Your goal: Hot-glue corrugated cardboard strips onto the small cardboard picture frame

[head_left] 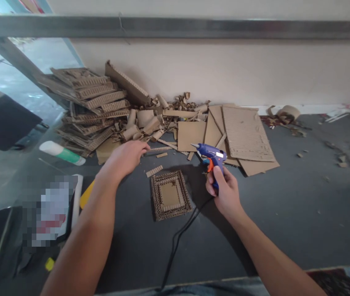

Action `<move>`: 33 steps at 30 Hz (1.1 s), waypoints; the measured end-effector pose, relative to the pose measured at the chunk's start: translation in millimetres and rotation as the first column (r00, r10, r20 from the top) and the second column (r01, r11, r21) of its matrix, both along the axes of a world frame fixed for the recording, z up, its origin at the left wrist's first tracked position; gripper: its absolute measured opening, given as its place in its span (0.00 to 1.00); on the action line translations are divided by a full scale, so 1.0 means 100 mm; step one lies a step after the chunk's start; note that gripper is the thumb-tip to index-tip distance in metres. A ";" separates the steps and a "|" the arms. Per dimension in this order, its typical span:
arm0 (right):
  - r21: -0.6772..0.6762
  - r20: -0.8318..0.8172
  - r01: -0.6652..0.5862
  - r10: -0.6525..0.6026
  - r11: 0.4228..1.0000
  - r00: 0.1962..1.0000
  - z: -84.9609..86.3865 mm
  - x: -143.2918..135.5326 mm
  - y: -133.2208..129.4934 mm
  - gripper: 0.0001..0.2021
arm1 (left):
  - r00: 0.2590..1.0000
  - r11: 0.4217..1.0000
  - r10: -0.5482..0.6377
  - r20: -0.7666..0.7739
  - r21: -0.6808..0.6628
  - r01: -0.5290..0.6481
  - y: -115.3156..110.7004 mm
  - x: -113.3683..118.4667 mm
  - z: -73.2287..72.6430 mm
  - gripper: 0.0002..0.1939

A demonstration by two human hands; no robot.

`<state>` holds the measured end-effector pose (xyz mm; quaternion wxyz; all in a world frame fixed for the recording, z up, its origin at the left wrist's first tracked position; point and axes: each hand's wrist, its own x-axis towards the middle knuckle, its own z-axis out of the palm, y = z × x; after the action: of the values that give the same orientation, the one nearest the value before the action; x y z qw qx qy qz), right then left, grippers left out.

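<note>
- Nearest the camera, the left forearm (pixel 88 242) and right forearm (pixel 273 255) reach inward from either side;
- the corrugated strip (pixel 161 149) has its long axis running crosswise, from the left fingertips toward the right; the left hand (pixel 125 158) has its fingertips together on the strip's left end, the other end free; whether it is lifted off the table (pixel 286 213) I cannot tell;
- the glue gun (pixel 212 153) is wrapped in the right hand (pixel 224 193), nozzle pointing left, roughly in line with that free end but apart from it; whether the trigger (pixel 210 165) is pressed I cannot tell;
- the layered cardboard frame (pixel 163 211) lies flat between the arms, nearer the body than the strip; neither hand looks clearly closer to it; a short loose piece (pixel 154 171) lies by its far left corner; the black cable (pixel 176 238) passes just beside its right side;
- beyond lie curled scraps (pixel 146 118) and flat sheets (pixel 249 133).
</note>
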<state>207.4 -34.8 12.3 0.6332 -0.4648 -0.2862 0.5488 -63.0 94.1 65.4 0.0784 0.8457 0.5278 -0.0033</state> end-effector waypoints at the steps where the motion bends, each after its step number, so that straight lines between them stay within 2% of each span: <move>1: -0.007 -0.010 -0.005 0.005 1.000 1.000 0.00 0.00 0.00 0.19 | 1.000 0.999 0.009 0.001 -0.048 -0.009 0.00 -0.05 0.02 0.17; 4: -0.025 -0.023 -0.024 0.024 0.999 0.999 0.01 0.00 0.01 0.19 | 0.999 0.984 -0.002 0.040 -0.178 0.009 0.01 -0.12 0.04 0.16; 8: -0.034 -0.011 -0.039 0.039 0.999 0.999 0.02 0.00 0.00 0.19 | 0.986 0.948 -0.036 0.165 -0.307 0.085 -0.04 -0.07 0.05 0.15; 14: -0.002 0.029 -0.057 0.057 0.998 0.998 -0.01 0.00 -0.02 0.20 | 0.984 0.931 -0.063 0.167 -0.346 0.119 -0.14 0.08 0.18 0.15; 22: -0.007 0.036 -0.075 0.075 0.997 0.997 0.03 0.01 -0.02 0.20 | 0.936 0.855 -0.209 0.283 -0.412 0.316 -0.40 0.32 0.40 0.15; 25: -0.034 0.150 -0.041 0.046 0.999 0.988 0.03 0.01 -0.04 0.20 | 0.906 0.823 -0.255 0.338 -0.416 0.386 -0.47 0.38 0.44 0.14; 29: -0.077 0.458 -0.056 0.085 0.995 0.885 -0.01 -0.01 -0.09 0.20 | 0.896 0.801 -0.251 0.366 -0.441 0.405 -0.54 0.40 0.54 0.13; 31: -0.129 0.611 -0.082 0.145 0.988 0.779 -0.03 -0.02 -0.13 0.20 | 0.886 0.790 -0.258 0.386 -0.444 0.423 -0.57 0.40 0.60 0.12; 33: -0.163 0.763 -0.068 0.169 0.984 0.624 -0.03 -0.03 -0.17 0.20 | 0.863 0.777 -0.273 0.424 -0.432 0.458 -0.59 0.39 0.65 0.12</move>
<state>204.1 -51.7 9.2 0.3829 -0.6717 -0.5270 0.3528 -23.5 35.5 130.8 0.3904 0.8674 0.3080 -0.0155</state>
